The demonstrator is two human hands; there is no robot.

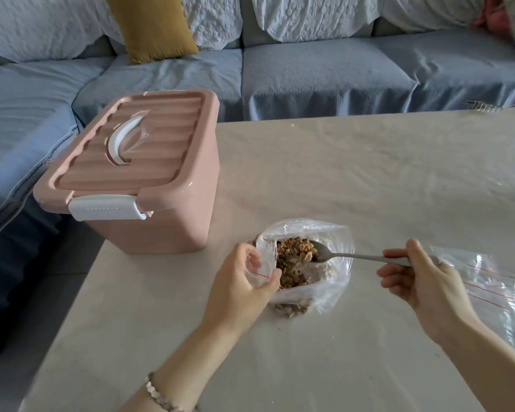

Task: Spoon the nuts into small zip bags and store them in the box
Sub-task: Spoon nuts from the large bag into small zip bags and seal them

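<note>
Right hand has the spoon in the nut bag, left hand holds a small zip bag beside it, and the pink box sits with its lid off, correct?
One thing is wrong: in the head view the lid sits on the pink box. The rest holds: right hand holds the spoon in the nut bag, left hand grips a small zip bag.

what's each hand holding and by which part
The left hand pinches a small clear plastic zip bag at its red-striped mouth; the right hand grips a grey metal spoon near the handle's end, bowl in the nuts.
</note>
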